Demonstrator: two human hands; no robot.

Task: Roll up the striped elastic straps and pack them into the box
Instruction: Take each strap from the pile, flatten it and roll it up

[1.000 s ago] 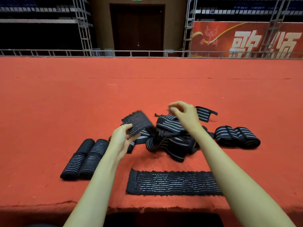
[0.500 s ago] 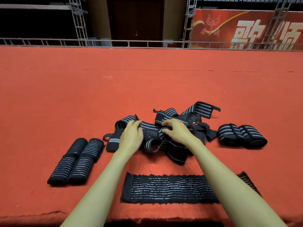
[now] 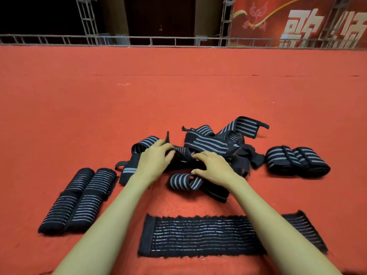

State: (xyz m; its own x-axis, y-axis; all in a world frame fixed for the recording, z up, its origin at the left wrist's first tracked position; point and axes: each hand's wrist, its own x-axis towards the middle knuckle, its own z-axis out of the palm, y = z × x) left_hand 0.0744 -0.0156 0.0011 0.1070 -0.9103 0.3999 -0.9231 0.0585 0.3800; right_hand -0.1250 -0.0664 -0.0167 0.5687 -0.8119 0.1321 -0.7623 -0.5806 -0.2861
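Note:
A tangled heap of black straps with grey stripes (image 3: 206, 143) lies on the red cloth in the middle. My left hand (image 3: 154, 161) rests on the heap's left side, fingers curled on a strap fold. My right hand (image 3: 213, 167) lies on the heap's near side with fingers spread over the straps. Two rolled straps (image 3: 296, 161) sit to the right of the heap. Two long rolled wraps (image 3: 79, 199) lie at the left. A flat wrap (image 3: 200, 235) is spread out near the front edge, under my right forearm. No box is in view.
The red-covered table (image 3: 178, 92) stretches far back to a metal railing (image 3: 139, 39). Behind it stand truss posts, a dark door and a red banner (image 3: 297, 20). The table's front edge runs just below the flat wrap.
My left hand has put down the lifted strap end, and both hands have dropped onto the heap. The camera has tilted down and closer.

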